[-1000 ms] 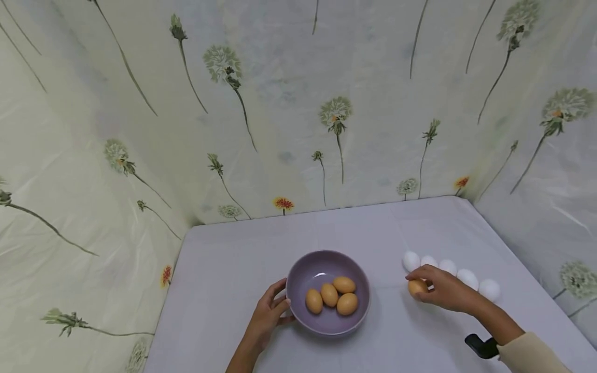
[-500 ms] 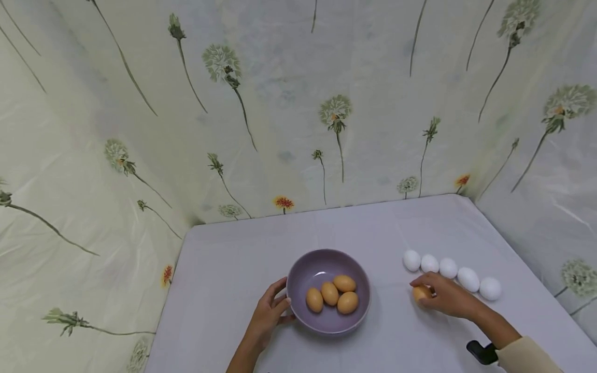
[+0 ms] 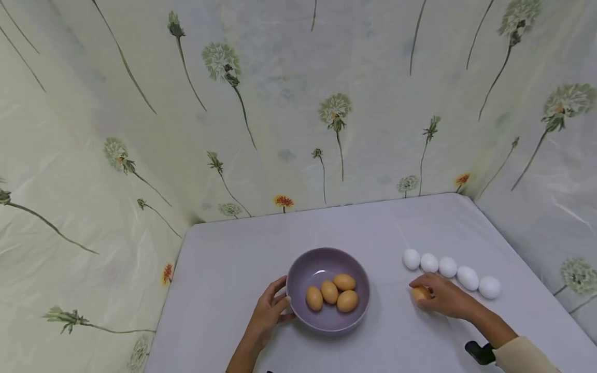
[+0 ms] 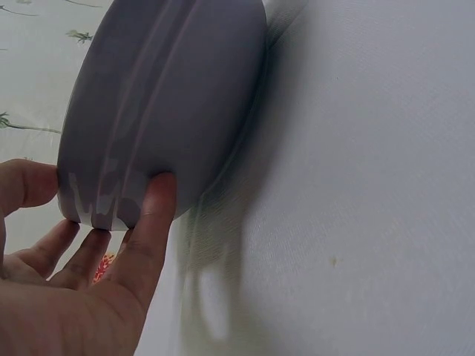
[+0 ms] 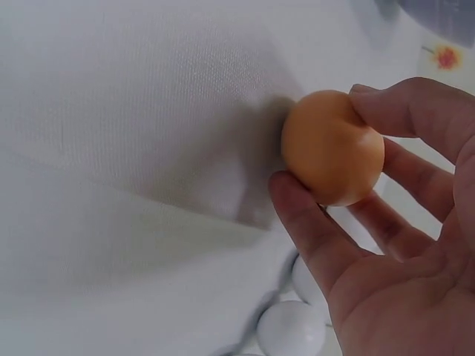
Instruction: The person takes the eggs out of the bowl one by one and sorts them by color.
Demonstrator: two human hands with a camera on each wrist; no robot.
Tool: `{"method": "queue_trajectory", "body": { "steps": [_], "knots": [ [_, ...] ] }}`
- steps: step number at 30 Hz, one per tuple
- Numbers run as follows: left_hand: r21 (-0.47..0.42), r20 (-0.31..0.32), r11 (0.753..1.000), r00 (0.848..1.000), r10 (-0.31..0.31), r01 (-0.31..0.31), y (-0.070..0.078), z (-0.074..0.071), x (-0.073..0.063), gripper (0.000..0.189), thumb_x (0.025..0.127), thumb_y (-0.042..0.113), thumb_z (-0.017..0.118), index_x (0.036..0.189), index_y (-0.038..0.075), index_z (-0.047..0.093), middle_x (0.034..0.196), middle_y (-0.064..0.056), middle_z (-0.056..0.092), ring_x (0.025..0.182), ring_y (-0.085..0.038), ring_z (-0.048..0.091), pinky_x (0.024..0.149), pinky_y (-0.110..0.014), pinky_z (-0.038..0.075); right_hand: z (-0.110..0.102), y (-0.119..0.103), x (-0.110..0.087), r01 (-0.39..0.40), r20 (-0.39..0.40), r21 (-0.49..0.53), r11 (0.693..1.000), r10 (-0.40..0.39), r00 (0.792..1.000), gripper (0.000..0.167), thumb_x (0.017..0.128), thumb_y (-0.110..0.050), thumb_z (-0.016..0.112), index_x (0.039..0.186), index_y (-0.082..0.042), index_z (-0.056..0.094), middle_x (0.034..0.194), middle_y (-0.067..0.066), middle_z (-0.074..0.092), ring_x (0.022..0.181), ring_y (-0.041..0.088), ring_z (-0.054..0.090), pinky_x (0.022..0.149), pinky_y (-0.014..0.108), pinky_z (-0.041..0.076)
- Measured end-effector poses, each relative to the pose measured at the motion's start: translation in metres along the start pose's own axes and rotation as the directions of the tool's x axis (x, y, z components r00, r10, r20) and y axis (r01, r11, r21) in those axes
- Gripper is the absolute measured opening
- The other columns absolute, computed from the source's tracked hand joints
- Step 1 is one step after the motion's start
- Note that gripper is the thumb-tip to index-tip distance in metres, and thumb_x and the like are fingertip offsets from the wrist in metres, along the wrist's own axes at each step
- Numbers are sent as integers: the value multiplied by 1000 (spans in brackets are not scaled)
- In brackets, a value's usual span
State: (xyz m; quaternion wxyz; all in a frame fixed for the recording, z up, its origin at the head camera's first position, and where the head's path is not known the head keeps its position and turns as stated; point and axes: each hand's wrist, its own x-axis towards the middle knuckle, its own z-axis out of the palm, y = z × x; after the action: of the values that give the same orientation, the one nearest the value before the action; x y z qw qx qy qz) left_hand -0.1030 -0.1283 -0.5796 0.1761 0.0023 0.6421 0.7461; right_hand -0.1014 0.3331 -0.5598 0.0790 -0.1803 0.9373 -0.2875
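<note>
My right hand [image 3: 445,296] holds a brown egg [image 3: 421,294] between thumb and fingers, close over the table in front of a row of white eggs [image 3: 448,267]. In the right wrist view the egg [image 5: 334,147] shows its rounded end, with the thumb on one side and fingertips on the other. At the side of a purple bowl [image 3: 327,322], my left hand [image 3: 266,317] grips it, thumb at the rim. The left wrist view shows fingertips against the outer wall of the bowl [image 4: 178,104]. Several brown eggs [image 3: 329,292] lie together inside the bowl.
A white cloth covers the table [image 3: 233,259]. Behind and at both sides hangs a sheet with a dandelion print [image 3: 280,103]. A black strap piece [image 3: 480,353] sits by the right wrist, near the beige sleeve [image 3: 522,356].
My right hand has moved the brown egg slightly right and toward me, away from the white eggs, then stayed nearly still. The left hand and bowl have not moved.
</note>
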Motion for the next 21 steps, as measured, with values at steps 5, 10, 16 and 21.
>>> {"method": "queue_trajectory", "body": {
  "steps": [5, 10, 16, 21],
  "knots": [
    [-2, -3, 1000, 1000, 0, 0, 0, 0, 1, 60, 98, 11, 60, 153, 11, 37, 162, -18, 30, 140, -39, 46, 89, -44, 61, 1, 0, 0, -19, 5, 4, 1000, 19, 1000, 39, 82, -16, 79, 118, -3, 68, 114, 8, 66, 95, 7, 58, 73, 21, 53],
    [1, -5, 1000, 1000, -7, 7, -1, -1, 0, 60, 98, 10, 60, 153, 11, 37, 162, -18, 30, 140, -39, 46, 89, -44, 61, 2, -2, -1, -21, 18, 13, 1000, 20, 1000, 41, 82, -16, 78, 119, -2, 68, 116, 10, 65, 95, 4, 56, 72, 20, 51],
    [-2, -4, 1000, 1000, -5, 5, -3, -2, 1, 60, 97, 11, 61, 153, 11, 37, 162, -17, 31, 139, -37, 47, 89, -45, 61, 3, -3, -1, -25, 24, 16, 1000, 24, 999, 41, 82, -17, 78, 119, -3, 67, 116, 9, 64, 94, 2, 56, 72, 20, 52],
    [-4, 0, 1000, 1000, -1, 1, -3, -2, 2, 60, 98, 11, 61, 153, 11, 38, 161, -17, 31, 140, -38, 46, 89, -45, 61, 1, -3, -2, -34, 43, 21, 999, 33, 998, 43, 83, -21, 78, 121, -4, 66, 118, 9, 63, 97, 6, 58, 74, 21, 54]
  ]
}}
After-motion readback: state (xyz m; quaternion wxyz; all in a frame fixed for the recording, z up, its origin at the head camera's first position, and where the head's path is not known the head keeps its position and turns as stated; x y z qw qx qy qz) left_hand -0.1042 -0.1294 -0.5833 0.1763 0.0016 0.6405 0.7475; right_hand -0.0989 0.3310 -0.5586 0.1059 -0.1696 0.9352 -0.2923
